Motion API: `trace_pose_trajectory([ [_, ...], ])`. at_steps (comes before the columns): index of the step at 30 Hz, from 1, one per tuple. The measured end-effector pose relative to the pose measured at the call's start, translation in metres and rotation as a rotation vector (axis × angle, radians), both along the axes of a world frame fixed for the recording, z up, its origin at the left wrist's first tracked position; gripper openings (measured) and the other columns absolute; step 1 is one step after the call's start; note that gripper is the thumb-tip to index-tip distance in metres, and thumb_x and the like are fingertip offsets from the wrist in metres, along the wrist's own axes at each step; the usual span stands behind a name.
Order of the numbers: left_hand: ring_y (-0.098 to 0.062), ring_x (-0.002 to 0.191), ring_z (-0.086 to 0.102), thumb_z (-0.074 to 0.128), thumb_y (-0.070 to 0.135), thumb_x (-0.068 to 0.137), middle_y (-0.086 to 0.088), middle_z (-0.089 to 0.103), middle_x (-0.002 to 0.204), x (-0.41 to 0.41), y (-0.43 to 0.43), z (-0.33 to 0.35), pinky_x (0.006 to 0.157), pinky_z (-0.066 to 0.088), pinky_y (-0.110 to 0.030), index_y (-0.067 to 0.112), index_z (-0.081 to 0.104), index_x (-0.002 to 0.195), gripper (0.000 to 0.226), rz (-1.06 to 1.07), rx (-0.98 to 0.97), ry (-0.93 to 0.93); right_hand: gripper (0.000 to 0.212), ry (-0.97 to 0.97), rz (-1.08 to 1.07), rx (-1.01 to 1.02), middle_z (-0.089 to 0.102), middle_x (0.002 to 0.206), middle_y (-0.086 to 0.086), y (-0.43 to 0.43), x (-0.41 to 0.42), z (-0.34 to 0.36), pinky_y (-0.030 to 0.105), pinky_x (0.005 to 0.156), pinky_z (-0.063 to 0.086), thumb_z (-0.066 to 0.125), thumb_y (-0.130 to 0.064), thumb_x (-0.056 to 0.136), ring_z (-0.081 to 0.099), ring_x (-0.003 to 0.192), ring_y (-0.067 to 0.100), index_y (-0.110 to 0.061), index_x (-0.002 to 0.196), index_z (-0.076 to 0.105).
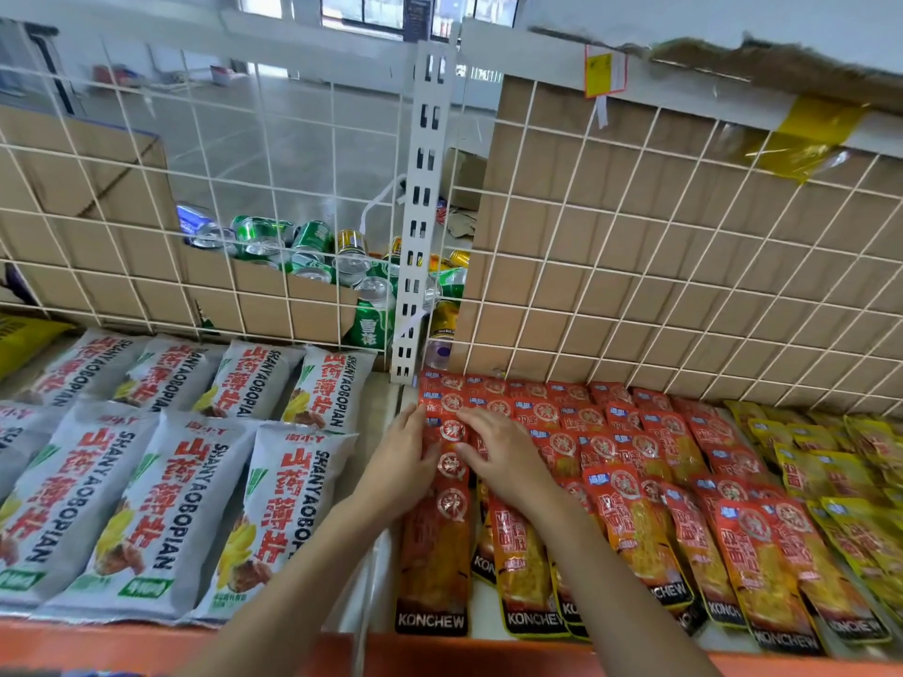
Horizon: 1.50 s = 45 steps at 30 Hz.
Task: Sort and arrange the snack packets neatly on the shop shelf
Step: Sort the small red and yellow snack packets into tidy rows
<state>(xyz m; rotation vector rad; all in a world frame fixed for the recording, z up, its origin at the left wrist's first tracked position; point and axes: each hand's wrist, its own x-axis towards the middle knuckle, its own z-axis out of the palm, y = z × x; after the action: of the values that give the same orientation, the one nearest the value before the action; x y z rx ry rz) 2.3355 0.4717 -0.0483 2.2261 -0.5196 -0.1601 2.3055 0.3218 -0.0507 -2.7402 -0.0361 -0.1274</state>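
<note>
Head view: lower centre of the frame.
My left hand [403,464]: fingers straight, pressed against the left edge of the red packets [435,549].
My right hand [505,456]: flat, fingers straight, resting on them.
Red packets: overlapping column on the shelf [122,644], right of the grey packets [273,520].

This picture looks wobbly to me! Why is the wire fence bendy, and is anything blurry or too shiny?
Head view: the wide lens bows the wire grid, most at the edges. Head view: the red packets carry small shiny glints. Head view: print on the white packets reads sharp. Head view: the room behind the grid looks pale and soft.
</note>
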Motion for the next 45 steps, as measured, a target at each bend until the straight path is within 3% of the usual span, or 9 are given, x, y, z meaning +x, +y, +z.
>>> trace_pose_trajectory([
  [17, -0.016, 0.137, 0.027, 0.049, 0.028, 0.096, -0.001, 0.026, 0.151, 0.007, 0.000, -0.006, 0.110, 0.025, -0.029, 0.013, 0.021, 0.147, 0.061, -0.011, 0.063, -0.036, 0.046, -0.075, -0.052, 0.126, 0.039, 0.144, -0.007, 0.001, -0.004, 0.003, 0.028, 0.112, 0.018, 0.044, -0.039, 0.096, 0.030, 0.134, 0.007, -0.026, 0.139, 0.038],
  [21, -0.015, 0.136, 0.029, 0.051, 0.027, 0.095, 0.001, 0.029, 0.150, 0.001, 0.000, 0.004, 0.111, 0.028, -0.032, 0.015, 0.029, 0.145, 0.057, -0.028, 0.064, -0.088, 0.038, -0.101, -0.150, 0.149, 0.046, 0.138, -0.008, -0.011, -0.021, 0.024, 0.029, 0.110, 0.028, 0.045, -0.035, 0.096, 0.038, 0.129, 0.008, -0.026, 0.133, 0.047],
  [27, -0.008, 0.119, 0.044, 0.050, 0.030, 0.094, 0.011, 0.049, 0.127, -0.030, -0.002, 0.016, 0.093, 0.033, -0.017, 0.025, 0.051, 0.128, 0.034, -0.214, 0.102, -0.215, 0.032, -0.065, -0.257, 0.073, 0.048, 0.133, -0.011, -0.029, -0.068, 0.034, 0.015, 0.098, 0.022, 0.045, -0.034, 0.096, 0.038, 0.121, -0.001, -0.028, 0.128, 0.051],
  [29, -0.008, 0.119, 0.045, 0.050, 0.034, 0.094, 0.013, 0.049, 0.125, -0.040, -0.005, 0.015, 0.093, 0.034, -0.017, 0.027, 0.052, 0.127, 0.034, -0.263, 0.132, -0.217, 0.032, -0.059, -0.290, 0.060, 0.047, 0.133, -0.012, -0.035, -0.081, 0.028, 0.018, 0.106, 0.022, 0.045, -0.034, 0.096, 0.036, 0.121, -0.001, -0.029, 0.127, 0.050],
  [31, -0.009, 0.122, 0.042, 0.050, 0.038, 0.093, 0.014, 0.046, 0.129, -0.047, -0.009, 0.012, 0.097, 0.033, -0.020, 0.029, 0.047, 0.130, 0.038, -0.273, 0.193, -0.215, 0.036, -0.043, -0.320, 0.052, 0.044, 0.134, -0.014, -0.039, -0.094, 0.022, 0.021, 0.111, 0.017, 0.044, -0.040, 0.094, 0.031, 0.120, -0.005, -0.030, 0.129, 0.049],
  [36, -0.011, 0.124, 0.039, 0.049, 0.045, 0.092, 0.011, 0.046, 0.135, -0.057, -0.018, 0.011, 0.101, 0.031, -0.024, 0.029, 0.037, 0.138, 0.051, -0.271, 0.282, -0.252, 0.089, 0.082, -0.292, -0.052, 0.021, 0.147, -0.021, -0.045, -0.112, 0.012, 0.032, 0.114, 0.009, 0.008, -0.085, 0.066, 0.014, 0.138, 0.001, -0.040, 0.138, 0.032],
  [40, -0.010, 0.116, 0.046, 0.056, 0.039, 0.090, 0.010, 0.051, 0.128, -0.059, -0.023, 0.011, 0.096, 0.035, -0.022, 0.027, 0.039, 0.136, 0.050, -0.243, 0.216, -0.190, 0.096, 0.198, -0.227, -0.147, 0.000, 0.152, -0.021, -0.043, -0.113, 0.010, 0.030, 0.108, -0.009, 0.007, -0.083, 0.060, -0.012, 0.130, -0.003, -0.040, 0.145, 0.010],
  [42, -0.008, 0.108, 0.052, 0.059, 0.032, 0.089, 0.009, 0.056, 0.119, -0.059, -0.026, 0.010, 0.090, 0.041, -0.020, 0.025, 0.045, 0.132, 0.045, -0.189, 0.138, -0.114, 0.093, 0.210, -0.215, -0.172, -0.002, 0.155, -0.016, -0.044, -0.114, 0.010, 0.030, 0.109, -0.010, 0.013, -0.085, 0.065, -0.011, 0.135, 0.000, -0.039, 0.146, 0.007],
  [45, -0.002, 0.094, 0.055, 0.060, 0.022, 0.090, 0.013, 0.058, 0.104, -0.061, -0.030, 0.012, 0.076, 0.045, -0.012, 0.026, 0.047, 0.130, 0.042, -0.127, 0.041, -0.026, 0.069, 0.208, -0.213, -0.166, 0.000, 0.155, -0.015, -0.049, -0.115, 0.010, 0.031, 0.110, -0.008, 0.036, -0.062, 0.088, -0.005, 0.142, 0.007, -0.037, 0.146, 0.008],
])
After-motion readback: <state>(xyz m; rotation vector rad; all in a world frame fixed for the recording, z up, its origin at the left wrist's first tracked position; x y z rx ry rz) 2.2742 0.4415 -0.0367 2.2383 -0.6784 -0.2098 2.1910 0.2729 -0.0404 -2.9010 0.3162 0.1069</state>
